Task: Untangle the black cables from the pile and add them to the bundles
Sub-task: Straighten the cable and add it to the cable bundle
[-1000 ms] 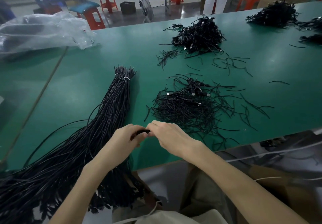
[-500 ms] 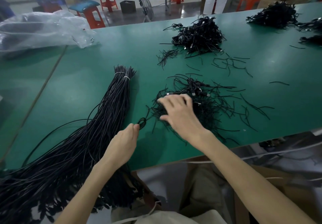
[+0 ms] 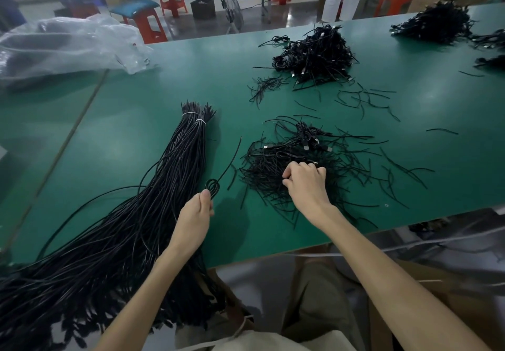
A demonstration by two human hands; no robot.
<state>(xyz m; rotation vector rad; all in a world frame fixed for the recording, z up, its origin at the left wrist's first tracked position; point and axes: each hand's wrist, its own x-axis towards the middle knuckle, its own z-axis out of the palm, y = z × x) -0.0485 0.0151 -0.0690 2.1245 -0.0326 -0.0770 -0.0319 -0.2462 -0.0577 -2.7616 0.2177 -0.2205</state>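
A tangled pile of short black cables lies on the green table in front of me. My right hand rests on the near side of that pile with its fingers curled into the cables. My left hand pinches a small coiled black cable, one end of which trails up and to the right. To the left lies a long bundle of black cables, tied with white bands at its far end and fanning out over the near table edge.
A second cable pile sits further back, a third at the far right. Loose cable pieces are scattered between them. A clear plastic bag lies at the back left. Stools, a fan and a standing person are beyond the table.
My right hand left the coil and reached forward into the near pile, where its fingers have curled. My left hand kept the coiled cable and drifted slightly left.
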